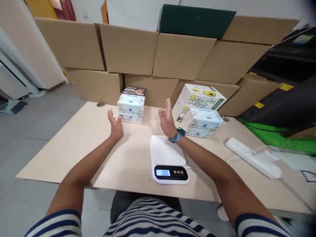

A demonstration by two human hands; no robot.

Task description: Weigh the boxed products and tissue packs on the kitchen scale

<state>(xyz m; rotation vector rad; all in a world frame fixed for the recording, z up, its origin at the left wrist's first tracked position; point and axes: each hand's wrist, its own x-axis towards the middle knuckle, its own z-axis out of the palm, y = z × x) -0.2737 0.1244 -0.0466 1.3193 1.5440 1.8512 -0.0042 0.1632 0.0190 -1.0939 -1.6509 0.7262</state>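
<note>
My left hand (115, 125) is raised over the table with its fingers apart and nothing in it, just left of a stack of two white floral tissue packs (130, 104). On that stack lies a dark card printed "20%" (134, 91). My right hand (167, 119), also empty and with fingers up, hovers behind the white digital scale (168, 149); a watch (178, 135) is on its wrist. The scale's lit display (163, 172) reads 0.00, and its plate bears nothing. Right of my right hand is a second stack of two similar packs (204, 120).
Behind the right stack stands a "Su-per Meal" box (201, 97) with avocado pictures. Cardboard boxes (129, 49) form a wall along the back, topped by a dark green box (195, 21). A white power strip (251, 157) with cables lies at the table's right.
</note>
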